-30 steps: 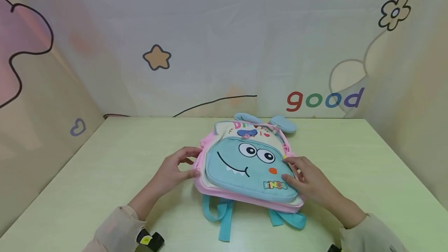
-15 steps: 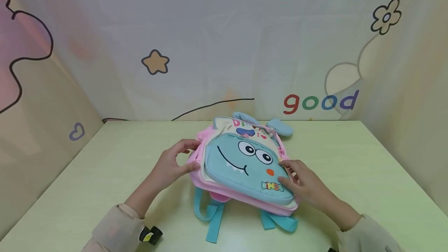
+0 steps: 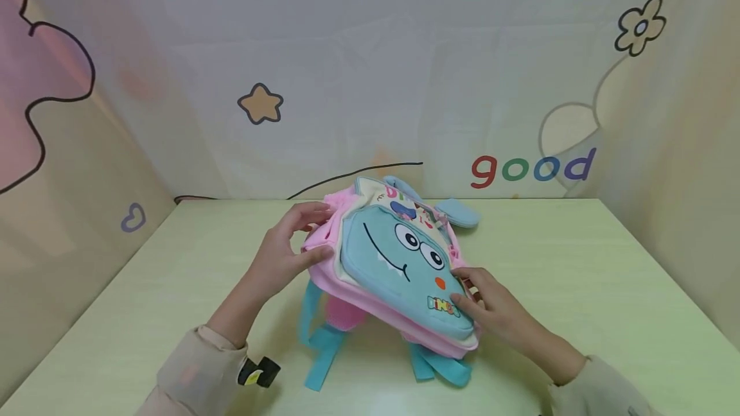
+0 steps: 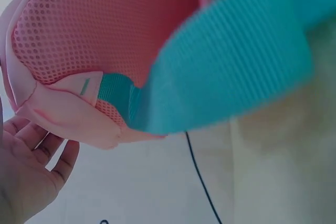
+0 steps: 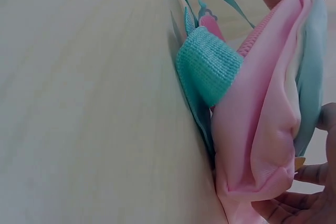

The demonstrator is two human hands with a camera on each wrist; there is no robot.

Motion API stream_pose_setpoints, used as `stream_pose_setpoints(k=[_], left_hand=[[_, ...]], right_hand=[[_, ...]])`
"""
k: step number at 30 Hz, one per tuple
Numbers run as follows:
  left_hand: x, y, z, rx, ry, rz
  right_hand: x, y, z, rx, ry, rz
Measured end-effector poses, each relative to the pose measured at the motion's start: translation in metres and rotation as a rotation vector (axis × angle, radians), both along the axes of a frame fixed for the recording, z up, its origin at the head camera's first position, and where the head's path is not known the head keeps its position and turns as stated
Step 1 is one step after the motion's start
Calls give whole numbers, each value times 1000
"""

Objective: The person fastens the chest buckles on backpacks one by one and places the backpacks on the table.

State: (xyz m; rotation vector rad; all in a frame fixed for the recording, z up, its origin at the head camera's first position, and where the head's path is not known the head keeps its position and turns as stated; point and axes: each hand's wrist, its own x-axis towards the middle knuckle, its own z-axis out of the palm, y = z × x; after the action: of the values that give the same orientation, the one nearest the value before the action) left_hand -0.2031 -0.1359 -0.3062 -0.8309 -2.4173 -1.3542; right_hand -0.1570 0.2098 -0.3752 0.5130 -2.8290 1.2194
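Note:
A small child's backpack (image 3: 370, 262), pink and white with a light blue dinosaur face pocket, leans at a slant over the table, its left side raised. My left hand (image 3: 283, 242) grips that raised side, thumb in front and fingers behind. At the lower right edge, my right hand (image 3: 497, 300) holds the bag between thumb and fingers. Teal straps (image 3: 326, 355) hang from under its bottom. The left wrist view shows the pink mesh back panel (image 4: 89, 30) and a teal strap close to the camera. In the right wrist view, the pink side (image 5: 247, 124) is low against the table.
The pale table (image 3: 578, 262) stretches out around the bag. Behind it stands a printed cloth backdrop (image 3: 347, 82) with a star, a flower and the word "good". A black wrist camera (image 3: 260, 372) sits at the left cuff.
My left hand has risen, lifting the left side of the backpack so it tilts further down to the right. My right hand has shifted slightly left with the bag's lower edge.

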Motion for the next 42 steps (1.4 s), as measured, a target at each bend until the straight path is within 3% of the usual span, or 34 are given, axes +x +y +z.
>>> stream_pose_setpoints(k=[9, 20, 26, 42], left_hand=[[7, 7, 31, -57, 49, 12], [17, 16, 59, -129, 97, 114], [21, 22, 70, -158, 104, 124], [26, 28, 90, -165, 134, 121]], right_hand=[[0, -11, -4, -44, 24, 75], [-4, -33, -9, -180, -12, 172], [-4, -40, -12, -209, 19, 202], [-7, -59, -13, -272, -59, 269]])
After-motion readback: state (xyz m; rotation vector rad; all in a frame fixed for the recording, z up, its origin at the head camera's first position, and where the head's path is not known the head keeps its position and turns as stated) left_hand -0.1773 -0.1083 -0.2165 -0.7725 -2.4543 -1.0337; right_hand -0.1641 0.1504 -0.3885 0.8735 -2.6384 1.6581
